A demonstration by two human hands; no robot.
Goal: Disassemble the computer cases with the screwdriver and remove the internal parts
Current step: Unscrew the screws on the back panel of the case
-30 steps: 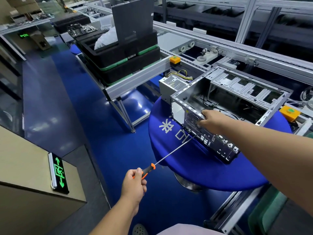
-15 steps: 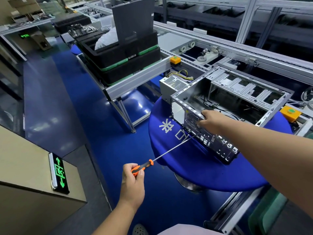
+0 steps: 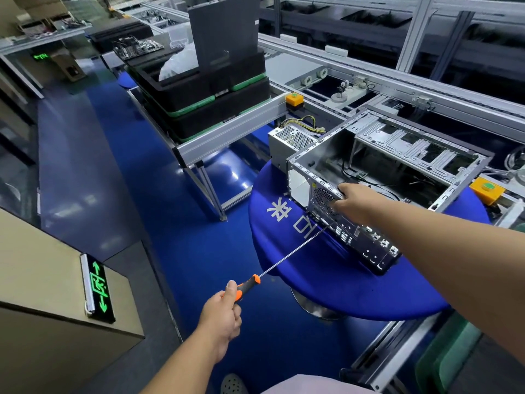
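One head-worn wide-angle view looks forward and steeply down, near both hands, with the floor below.

The computer case (image 3: 383, 177) lies open side up on the round table (image 3: 341, 288), near its far edge; a power supply (image 3: 289, 140) sits just behind the case's left end; left of the table — on a conveyor frame (image 3: 227, 135) — stand stacked trays (image 3: 204, 95); the screwdriver (image 3: 284, 260) reaches from the near left to the case's rear panel.
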